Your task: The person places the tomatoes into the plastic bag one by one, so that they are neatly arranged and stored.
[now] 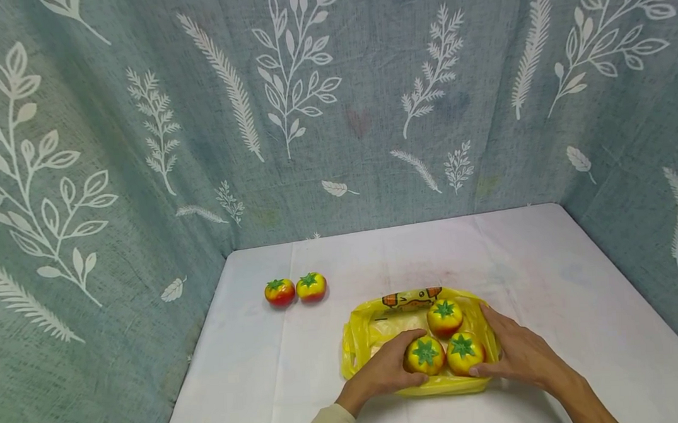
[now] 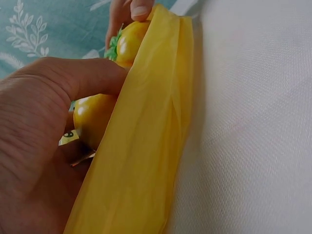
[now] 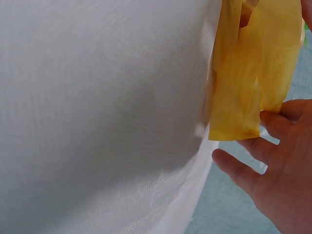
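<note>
A container lined with a yellow bag point(image 1: 350, 328) holds three red-yellow fruits with green tops. My left hand point(image 1: 382, 367) reaches inside, its thumb and fingers curled round the front left fruit point(image 1: 426, 355). Beside that one lies the front right fruit point(image 1: 464, 352), and the third fruit point(image 1: 444, 317) is behind them. At the container's right end, my right hand point(image 1: 521, 348) has its thumb by the front right fruit and its fingers along the outside. The right wrist view shows these fingers point(image 3: 278, 126) against the yellow bag point(image 3: 243, 87).
Two more fruits, one redder point(image 1: 279, 293) and one yellower point(image 1: 311, 287), stand side by side at the back left of the white-covered table point(image 1: 232, 361). A patterned grey-green cloth point(image 1: 372, 191) hangs behind the table and along both sides.
</note>
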`<state>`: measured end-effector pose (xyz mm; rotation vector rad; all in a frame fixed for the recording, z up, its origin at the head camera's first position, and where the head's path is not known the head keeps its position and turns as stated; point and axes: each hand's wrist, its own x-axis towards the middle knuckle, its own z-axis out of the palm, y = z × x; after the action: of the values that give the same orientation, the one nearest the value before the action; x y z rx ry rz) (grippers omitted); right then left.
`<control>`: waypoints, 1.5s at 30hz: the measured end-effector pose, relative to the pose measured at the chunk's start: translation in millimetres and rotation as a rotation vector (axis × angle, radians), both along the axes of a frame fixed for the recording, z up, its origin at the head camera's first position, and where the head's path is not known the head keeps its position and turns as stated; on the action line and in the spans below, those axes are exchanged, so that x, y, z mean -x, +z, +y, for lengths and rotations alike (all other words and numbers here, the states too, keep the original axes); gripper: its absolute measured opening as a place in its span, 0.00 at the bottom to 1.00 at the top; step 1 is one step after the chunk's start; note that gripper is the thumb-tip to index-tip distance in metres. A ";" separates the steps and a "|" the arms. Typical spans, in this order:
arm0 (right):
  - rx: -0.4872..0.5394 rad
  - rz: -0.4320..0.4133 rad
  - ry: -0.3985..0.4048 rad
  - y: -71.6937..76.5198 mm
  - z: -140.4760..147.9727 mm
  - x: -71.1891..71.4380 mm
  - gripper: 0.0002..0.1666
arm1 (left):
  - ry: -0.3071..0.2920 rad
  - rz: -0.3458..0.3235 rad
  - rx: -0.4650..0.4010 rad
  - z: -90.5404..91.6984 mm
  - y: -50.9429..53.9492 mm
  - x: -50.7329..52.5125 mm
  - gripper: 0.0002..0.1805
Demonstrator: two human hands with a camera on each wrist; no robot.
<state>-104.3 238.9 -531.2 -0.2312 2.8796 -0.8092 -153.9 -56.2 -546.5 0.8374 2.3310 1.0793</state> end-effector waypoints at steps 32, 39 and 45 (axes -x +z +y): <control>-0.016 0.001 0.008 1.3 -0.4 0.1 0.79 | 0.132 0.237 -0.261 -12.0 17.2 1.4 0.29; -0.020 0.004 0.006 0.7 -0.6 1.2 0.80 | 0.211 0.236 -0.338 -19.6 23.9 4.7 0.24; -0.017 -0.005 0.000 -0.1 -0.5 1.9 0.80 | 0.255 0.261 -0.354 -29.3 26.7 8.2 0.23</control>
<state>-106.1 238.4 -531.3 -0.2263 2.8809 -0.7837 -162.1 -85.4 -519.8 0.8644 2.5541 1.6116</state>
